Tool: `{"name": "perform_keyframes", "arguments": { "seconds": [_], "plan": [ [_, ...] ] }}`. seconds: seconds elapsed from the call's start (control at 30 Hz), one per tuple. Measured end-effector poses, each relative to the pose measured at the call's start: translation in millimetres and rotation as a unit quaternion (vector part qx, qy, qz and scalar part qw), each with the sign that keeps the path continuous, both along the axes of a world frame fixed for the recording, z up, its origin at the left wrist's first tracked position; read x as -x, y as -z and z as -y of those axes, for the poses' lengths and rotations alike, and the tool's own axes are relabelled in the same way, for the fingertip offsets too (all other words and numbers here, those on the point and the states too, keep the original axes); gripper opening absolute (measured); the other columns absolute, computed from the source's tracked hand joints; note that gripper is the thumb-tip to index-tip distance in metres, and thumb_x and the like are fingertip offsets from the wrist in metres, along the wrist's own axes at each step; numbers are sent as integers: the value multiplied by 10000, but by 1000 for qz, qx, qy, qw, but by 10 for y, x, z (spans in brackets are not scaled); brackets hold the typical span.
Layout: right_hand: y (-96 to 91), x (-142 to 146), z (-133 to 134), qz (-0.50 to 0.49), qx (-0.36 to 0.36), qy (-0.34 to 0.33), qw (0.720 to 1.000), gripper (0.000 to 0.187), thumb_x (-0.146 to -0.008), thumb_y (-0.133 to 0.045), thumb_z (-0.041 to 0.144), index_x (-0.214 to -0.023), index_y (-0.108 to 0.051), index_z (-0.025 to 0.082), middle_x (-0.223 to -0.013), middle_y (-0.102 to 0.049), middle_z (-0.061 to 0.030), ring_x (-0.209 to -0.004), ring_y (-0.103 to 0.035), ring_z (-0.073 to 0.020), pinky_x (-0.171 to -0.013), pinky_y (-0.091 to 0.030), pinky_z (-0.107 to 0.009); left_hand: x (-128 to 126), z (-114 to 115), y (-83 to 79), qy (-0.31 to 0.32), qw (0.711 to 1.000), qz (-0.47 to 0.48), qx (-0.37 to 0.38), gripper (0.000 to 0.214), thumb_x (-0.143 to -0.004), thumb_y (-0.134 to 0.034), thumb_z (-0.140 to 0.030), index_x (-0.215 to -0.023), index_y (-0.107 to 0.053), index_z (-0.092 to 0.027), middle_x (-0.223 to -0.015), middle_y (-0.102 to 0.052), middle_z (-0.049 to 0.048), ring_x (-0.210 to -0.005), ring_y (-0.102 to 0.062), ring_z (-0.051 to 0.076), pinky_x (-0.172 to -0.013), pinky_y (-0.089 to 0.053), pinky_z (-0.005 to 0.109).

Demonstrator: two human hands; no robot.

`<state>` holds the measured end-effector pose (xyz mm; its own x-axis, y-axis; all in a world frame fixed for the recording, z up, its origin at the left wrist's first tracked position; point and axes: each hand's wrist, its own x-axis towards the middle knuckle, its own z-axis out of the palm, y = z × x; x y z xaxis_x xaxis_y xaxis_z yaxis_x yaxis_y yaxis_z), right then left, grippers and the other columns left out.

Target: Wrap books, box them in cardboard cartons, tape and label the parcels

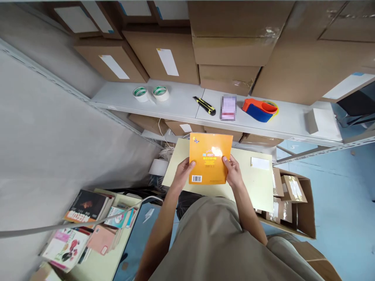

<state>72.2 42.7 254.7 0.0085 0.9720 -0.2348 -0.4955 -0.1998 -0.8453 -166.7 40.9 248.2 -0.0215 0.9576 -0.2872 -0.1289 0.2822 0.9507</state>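
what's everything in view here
shelves: 2+, pale grey, ahead
tape rolls: 2, white-green, shelf's left
cutter: 1, black-yellow, shelf centre
blurred item: 1, lilac, right of cutter
dispenser: 1, red-blue, shelf, right of centre
box: 1, white, shelf's right end
cartons: many, brown, shelves and right floor
tables: 2, pale yellow, centre and lower left
slip: 1, white, centre table's right
piled books: many, mixed colours, lower-left table
cord/tube: 1, grey, lower left
book: 1, orange, centre
left hand: 1, bare, book's left edge
right hand: 1, bare, book's right edge
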Motion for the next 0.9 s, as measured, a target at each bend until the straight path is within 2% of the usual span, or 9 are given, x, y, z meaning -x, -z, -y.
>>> {"name": "perform_keyframes", "arguments": {
  "seconds": [0.07, 0.17, 0.37, 0.53, 0.6, 0.7, 0.77, 0.83, 0.9],
  "plan": [
    [-10, 5, -1, -5, 11, 8, 1000, 570, -834, -960, 734, -1186, -816, 310, -1101, -910, -54, -1058, -883, -335, -854, -731, -436, 28, -33, -68, 7, 999, 35, 27, 796, -712, -1005, -837, -1135, -880, -175, -1142, -903, 157, -1173, -860, 399, -994, -716, 488],
    [-27, 34, -14, 7, 21, 10, 1000, 594, -823, -958, 747, -1187, -809, 302, -1126, -913, -63, -1087, -884, -349, -870, -738, -456, -49, -16, -133, -39, 998, 35, 26, 713, -642, -1063, -788, -971, -887, -181, -969, -898, 108, -966, -877, 335, -888, -715, 435],
    [28, 30, -44, 84, 5, 20, 996, 583, -917, -864, 755, -1216, -809, 258, -1311, -894, -105, -1218, -852, -371, -1002, -725, -497, -188, 39, -156, -93, 995, 39, 12, 708, -604, -1087, -753, -975, -911, -176, -918, -892, 93, -907, -863, 315, -833, -709, 413],
    [186, 79, -30, 226, -20, 116, 967, 714, -950, -787, 812, -1365, -838, 232, -1553, -801, -160, -1497, -728, -398, -1276, -593, -602, -258, 56, -163, -122, 992, -20, -35, 579, -728, -1039, -660, -1061, -949, -194, -1024, -915, 57, -939, -853, 296, -875, -706, 392],
    [193, 194, 31, 221, -16, 83, 972, 761, -937, -804, 825, -1421, -831, 239, -1568, -791, -167, -1496, -733, -400, -1244, -621, -612, -339, 90, -166, -121, 989, -61, -54, 489, -810, -990, -611, -1090, -958, -212, -1045, -917, 30, -971, -855, 307, -891, -709, 396],
    [120, 419, 143, 193, -29, 11, 981, 791, -887, -886, 802, -1450, -817, 251, -1500, -829, -142, -1399, -783, -377, -1095, -708, -515, -497, 184, -156, -70, 984, -139, -81, 360, -908, -932, -522, -1162, -964, -269, -1119, -924, 29, -1038, -874, 336, -982, -710, 442],
    [57, 511, 178, 213, -32, 9, 977, 717, -891, -887, 797, -1336, -845, 236, -1323, -886, -112, -1214, -834, -336, -962, -723, -428, -575, 250, -125, -15, 976, -187, -113, 348, -930, -922, -477, -1239, -952, -320, -1253, -913, 58, -1142, -873, 363, -1068, -699, 486],
    [13, 504, 164, 237, -28, 30, 971, 638, -932, -821, 825, -1137, -856, 222, -1109, -898, -80, -1013, -833, -293, -871, -707, -390, -579, 286, -67, 44, 970, -193, -141, 432, -938, -918, -487, -1342, -917, -336, -1407, -870, 94, -1258, -847, 373, -1118, -691, 502],
    [-4, 412, 122, 217, -24, 38, 975, 638, -945, -781, 850, -1052, -842, 224, -1038, -891, -70, -958, -829, -294, -866, -706, -408, -490, 271, 12, 49, 970, -182, -152, 575, -942, -916, -561, -1450, -857, -298, -1541, -803, 139, -1400, -786, 376, -1197, -655, 512]
  ]
}}
